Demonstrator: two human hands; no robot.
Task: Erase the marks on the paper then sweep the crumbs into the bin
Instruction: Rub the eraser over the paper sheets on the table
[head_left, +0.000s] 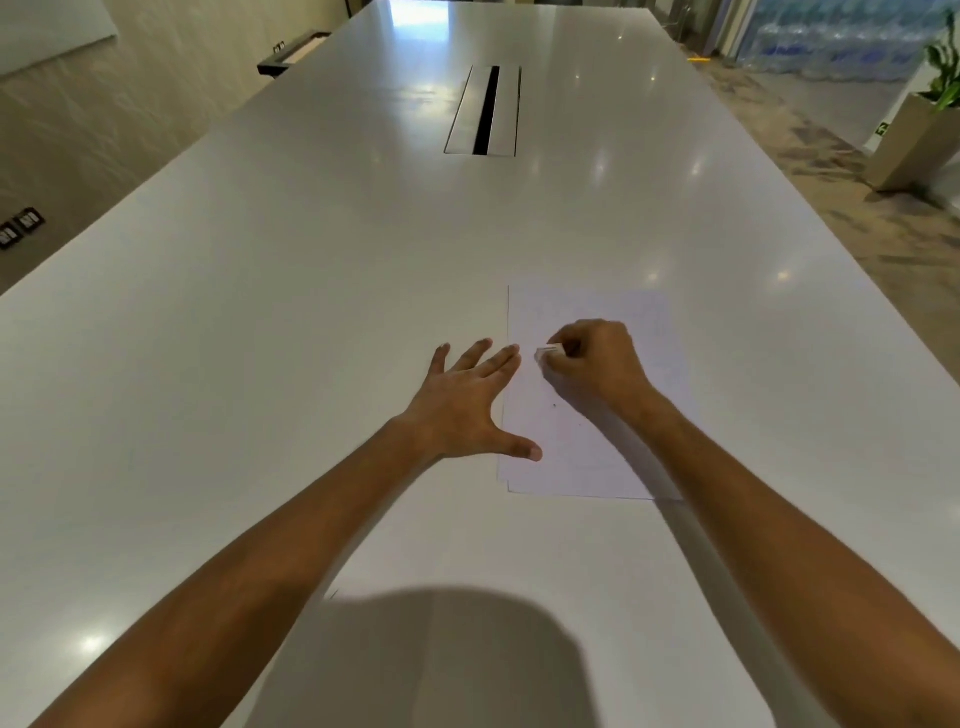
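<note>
A white sheet of paper (587, 457) lies flat on the white table (311, 312), right of centre. My right hand (597, 364) is curled round a small white eraser (548, 353) and holds it against the paper's left half. My left hand (467, 410) lies flat with fingers spread, its thumb and fingertips pressing the paper's left edge. A few tiny dark specks (555, 405) sit on the paper below the eraser. The marks on the sheet are too faint to make out. No bin is in view.
A long cable slot (485, 111) with metal flaps is set into the table's far middle. Right of the table a planter (914, 140) stands on the patterned floor. A dark shadow of my head falls on the table's near edge.
</note>
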